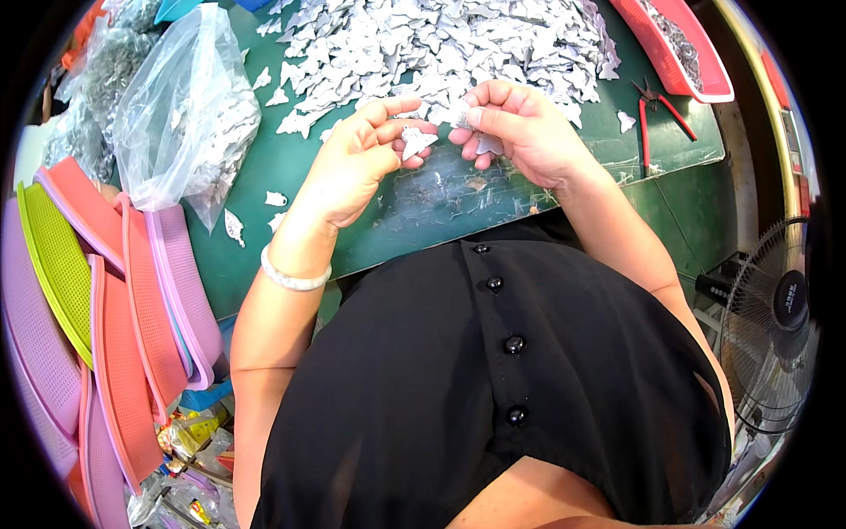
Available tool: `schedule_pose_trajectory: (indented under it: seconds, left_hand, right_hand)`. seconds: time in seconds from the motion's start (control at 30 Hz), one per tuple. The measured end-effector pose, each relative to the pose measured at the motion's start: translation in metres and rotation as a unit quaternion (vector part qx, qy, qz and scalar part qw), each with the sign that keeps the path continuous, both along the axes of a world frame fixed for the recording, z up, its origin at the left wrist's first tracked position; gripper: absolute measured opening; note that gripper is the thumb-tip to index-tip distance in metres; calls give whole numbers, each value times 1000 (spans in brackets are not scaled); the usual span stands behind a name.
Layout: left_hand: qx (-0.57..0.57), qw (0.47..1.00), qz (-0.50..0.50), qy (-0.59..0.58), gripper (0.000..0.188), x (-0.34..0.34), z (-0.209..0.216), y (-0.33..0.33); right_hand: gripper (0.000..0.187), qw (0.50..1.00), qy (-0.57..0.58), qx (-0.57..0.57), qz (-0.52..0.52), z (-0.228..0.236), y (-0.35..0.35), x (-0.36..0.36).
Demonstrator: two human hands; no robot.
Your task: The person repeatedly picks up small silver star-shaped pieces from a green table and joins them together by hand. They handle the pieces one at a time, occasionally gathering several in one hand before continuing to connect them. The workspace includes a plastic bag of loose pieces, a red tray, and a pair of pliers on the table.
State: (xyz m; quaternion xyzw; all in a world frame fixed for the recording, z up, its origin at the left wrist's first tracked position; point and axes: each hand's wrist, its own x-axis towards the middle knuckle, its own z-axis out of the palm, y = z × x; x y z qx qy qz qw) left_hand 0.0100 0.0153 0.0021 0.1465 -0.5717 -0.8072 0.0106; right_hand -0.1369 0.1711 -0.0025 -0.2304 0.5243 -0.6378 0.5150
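My left hand (352, 159), with a pale bangle at the wrist, is at the table's near side. A small silvery butterfly-shaped metal piece (418, 141) rests against its curled fingers. Just to the right, my right hand (529, 132) pinches similar pieces between thumb and fingers; one butterfly-shaped piece (487, 145) shows below the thumb. How many it holds is partly hidden by the fingers. Beyond both hands spreads a large heap of the same silvery pieces (423, 44).
The green table (388, 234) has a worn front edge. Red-handled pliers (654, 110) and a pink basket (710, 84) of metal parts lie right. A clear plastic bag (189, 115) and stacked coloured baskets (123, 353) stand left. A fan (775, 309) is at far right.
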Motion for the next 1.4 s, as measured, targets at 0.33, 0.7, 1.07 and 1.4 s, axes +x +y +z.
schedule_pose_trajectory:
  seconds: [0.33,0.7,1.07,1.4]
  left_hand:
    - [7,1000,-14,0,53,0,1,0]
    - [15,997,21,-73,39,-4,10,13]
    - [-521,836,117,128,24,-9,-11,39]
    - [-39,990,130,-37,8,-5,-11,27]
  right_hand:
    - [11,999,-49,-14,-13,1,-3,1]
    - [7,989,-139,-43,-29,4,-4,2]
    - [7,986,-148,-70,-28,0,-7,3]
    - [8,983,-175,-46,-43,3,-8,4]
